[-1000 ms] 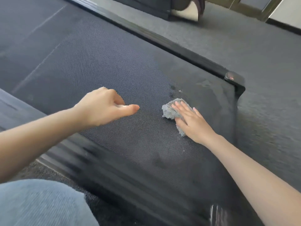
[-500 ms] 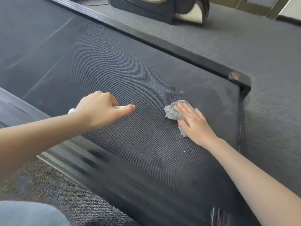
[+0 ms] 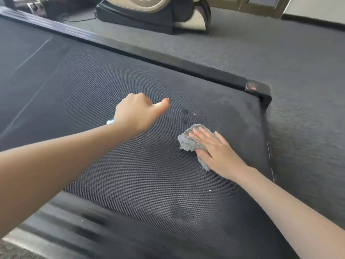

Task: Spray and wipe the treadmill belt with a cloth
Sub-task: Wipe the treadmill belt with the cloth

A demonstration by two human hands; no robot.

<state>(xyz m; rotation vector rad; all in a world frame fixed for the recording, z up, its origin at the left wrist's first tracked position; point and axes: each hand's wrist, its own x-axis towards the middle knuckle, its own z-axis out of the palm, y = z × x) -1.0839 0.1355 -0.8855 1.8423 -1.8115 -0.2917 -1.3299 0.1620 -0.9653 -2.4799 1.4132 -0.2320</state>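
The dark treadmill belt (image 3: pixel 112 75) fills most of the view, framed by a black side rail (image 3: pixel 168 58) on its far edge. The left hand (image 3: pixel 137 114) hovers over the belt, fingers curled round a mostly hidden white and blue thing (image 3: pixel 110 121), thumb pointing forward. The right hand (image 3: pixel 214 150) presses flat, fingers straight, on the grey cloth (image 3: pixel 188 143), which lies on the belt near its end, just beside small dark wet spots (image 3: pixel 184 115).

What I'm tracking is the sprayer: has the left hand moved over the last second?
Yes. The left hand, gripping a spray bottle, moved forward and right, nearer the dark wet spots.
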